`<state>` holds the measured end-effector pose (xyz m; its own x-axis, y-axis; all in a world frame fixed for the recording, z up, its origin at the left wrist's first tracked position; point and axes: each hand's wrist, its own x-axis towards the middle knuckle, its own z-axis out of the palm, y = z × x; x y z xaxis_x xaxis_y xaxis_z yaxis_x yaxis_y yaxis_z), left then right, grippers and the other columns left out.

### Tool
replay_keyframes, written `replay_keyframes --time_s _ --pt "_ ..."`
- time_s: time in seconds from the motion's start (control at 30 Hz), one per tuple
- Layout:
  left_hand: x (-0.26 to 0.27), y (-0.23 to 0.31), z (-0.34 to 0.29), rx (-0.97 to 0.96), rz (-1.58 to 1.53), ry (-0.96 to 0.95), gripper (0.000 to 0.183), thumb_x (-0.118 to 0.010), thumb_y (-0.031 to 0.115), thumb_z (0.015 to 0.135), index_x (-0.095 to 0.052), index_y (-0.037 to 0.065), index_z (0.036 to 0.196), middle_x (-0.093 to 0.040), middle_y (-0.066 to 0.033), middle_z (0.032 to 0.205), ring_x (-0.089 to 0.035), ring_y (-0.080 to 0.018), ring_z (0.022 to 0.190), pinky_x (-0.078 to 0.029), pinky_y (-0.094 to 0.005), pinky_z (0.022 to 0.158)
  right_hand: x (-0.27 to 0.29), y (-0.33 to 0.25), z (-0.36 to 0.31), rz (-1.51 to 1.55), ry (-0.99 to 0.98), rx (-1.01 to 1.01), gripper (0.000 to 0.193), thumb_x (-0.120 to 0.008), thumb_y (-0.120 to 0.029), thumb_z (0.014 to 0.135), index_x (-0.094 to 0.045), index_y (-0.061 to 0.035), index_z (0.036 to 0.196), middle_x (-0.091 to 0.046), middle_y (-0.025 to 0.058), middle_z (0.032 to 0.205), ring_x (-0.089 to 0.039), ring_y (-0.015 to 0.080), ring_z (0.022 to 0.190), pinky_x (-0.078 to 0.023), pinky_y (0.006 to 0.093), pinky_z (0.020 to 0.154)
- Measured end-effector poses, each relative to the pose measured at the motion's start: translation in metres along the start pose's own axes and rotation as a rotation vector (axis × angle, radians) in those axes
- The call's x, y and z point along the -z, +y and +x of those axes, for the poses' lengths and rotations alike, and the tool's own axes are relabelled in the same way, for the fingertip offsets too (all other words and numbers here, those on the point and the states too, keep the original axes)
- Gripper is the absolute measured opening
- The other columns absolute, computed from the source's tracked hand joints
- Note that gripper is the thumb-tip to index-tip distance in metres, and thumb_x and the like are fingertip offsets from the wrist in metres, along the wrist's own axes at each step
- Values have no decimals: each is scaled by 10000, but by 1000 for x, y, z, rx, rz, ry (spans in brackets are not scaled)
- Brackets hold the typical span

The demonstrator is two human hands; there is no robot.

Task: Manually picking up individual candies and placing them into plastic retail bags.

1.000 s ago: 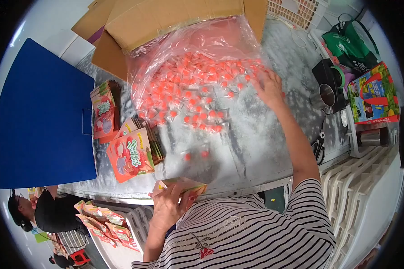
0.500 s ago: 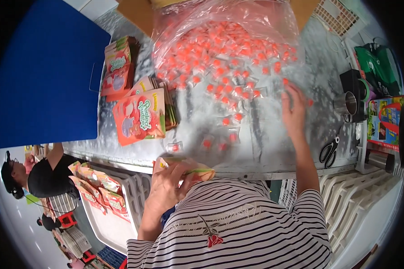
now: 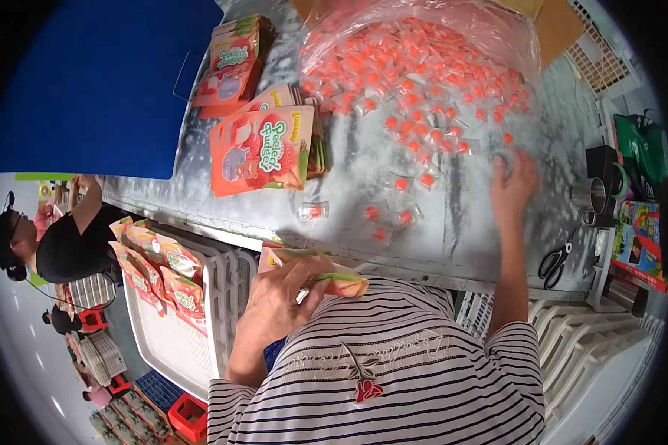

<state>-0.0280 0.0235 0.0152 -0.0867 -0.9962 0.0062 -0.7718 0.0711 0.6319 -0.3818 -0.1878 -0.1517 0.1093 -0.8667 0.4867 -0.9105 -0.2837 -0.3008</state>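
Observation:
My left hand (image 3: pixel 278 300) grips a pink and green candy pouch (image 3: pixel 341 280) at the table's front edge, fingers closed over its upper side. Over the right part of the table is my right hand (image 3: pixel 516 185), its fingers bent and smeared by motion; whether anything is in them does not show. One wrapped red candy (image 3: pixel 508 139) lies just beyond its fingertips. Between my hands several wrapped candies (image 3: pixel 379 234) are scattered near the front edge. A heap of the same candies (image 3: pixel 423 67) spills from a clear plastic bag (image 3: pixel 490 18) at the back.
Stacked pouches (image 3: pixel 263 152) lie left of the candies, beside a big blue panel (image 3: pixel 82 89). Black-handled scissors (image 3: pixel 553 267) and a metal cup (image 3: pixel 588 194) are at the right. A white tray (image 3: pixel 163 348) with filled pouches stands lower left; a co-worker (image 3: pixel 74 245) is beyond.
The whole view has shifted, so the table's things appear further right. My right hand has drawn back slightly from the candy at its fingertips. My left hand keeps hold of the pouch.

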Motion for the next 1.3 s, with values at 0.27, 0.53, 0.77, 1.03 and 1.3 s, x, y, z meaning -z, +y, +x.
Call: replay_keyframes --time_s 0.27,0.53,0.77,1.03,1.3 --pt "-5 2 -4 13 -7 -15 193 -680 107 805 -613 46 976 -673 -118 880 -663 -302 710 -532 -381 632 -14 -17 -25 70 -70 9 456 -555 -313 923 -522 17 1237 -486 213 1329 -432 385 1248 -299 476 1071" --pt "-1 -2 -8 68 -73 -19 208 -699 123 795 -636 23 966 -676 -156 849 -670 -314 713 -527 -371 661 -2 -115 -36 402 -262 127 430 -625 -191 871 -514 22 1228 -467 198 1322 -409 371 1254 -337 454 1042" --pt "-3 -2 -9 81 -85 -18 208 -694 123 803 -624 11 963 -670 -135 850 -658 -315 709 -517 -382 649 7 -178 -54 538 -450 302 481 -687 -132 808 -505 19 1226 -457 169 1332 -445 368 1210 -375 431 1010" --pt "-4 -5 -15 61 -64 -14 202 -699 140 808 -617 11 941 -672 -149 889 -662 -326 736 -525 -384 653 -31 -248 -58 554 -588 692 549 -662 -299 815 -515 -20 1263 -440 150 1374 -357 342 1313 -267 503 1095" --pt "1 -11 -21 141 -89 -48 191 -679 134 816 -609 9 942 -665 -155 895 -663 -328 753 -535 -399 641 -41 -200 -42 655 -527 680 284 -650 -193 833 -628 -37 1070 -523 157 1275 -455 311 1239 -301 494 1087"
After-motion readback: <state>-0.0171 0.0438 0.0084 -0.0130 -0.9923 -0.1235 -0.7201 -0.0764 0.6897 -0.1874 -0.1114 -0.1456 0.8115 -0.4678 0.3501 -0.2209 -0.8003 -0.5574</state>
